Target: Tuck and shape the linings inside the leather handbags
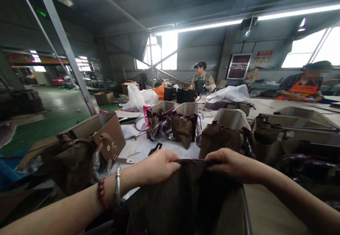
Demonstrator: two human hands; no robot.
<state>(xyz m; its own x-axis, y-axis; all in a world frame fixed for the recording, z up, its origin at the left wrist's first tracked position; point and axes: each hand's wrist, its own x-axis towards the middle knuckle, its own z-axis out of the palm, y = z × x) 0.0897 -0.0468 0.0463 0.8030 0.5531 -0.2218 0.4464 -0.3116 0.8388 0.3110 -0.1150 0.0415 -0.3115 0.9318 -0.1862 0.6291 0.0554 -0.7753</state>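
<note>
A dark brown handbag (186, 196) stands close in front of me, its inside facing up. My left hand (162, 166) pinches its top edge between thumb and fingers. A short way to the right, my right hand (225, 162) grips the same edge, and a stretch of rim runs between the two hands. Just beyond my left hand a small black strap piece (155, 149) lies on the white tabletop (132, 144). Left of it sits a tan handbag (110, 141) with metal clasps. The lower part of the bag I hold runs out of view.
Several brown bags (183, 127) stand across the table, with more bags (292, 132) at the right. A pink bottle (146, 114), clear plastic wrap (228, 95) and black bags (186, 95) lie farther back. Two people (203, 79) work beyond. A metal post (66, 47) rises at the left.
</note>
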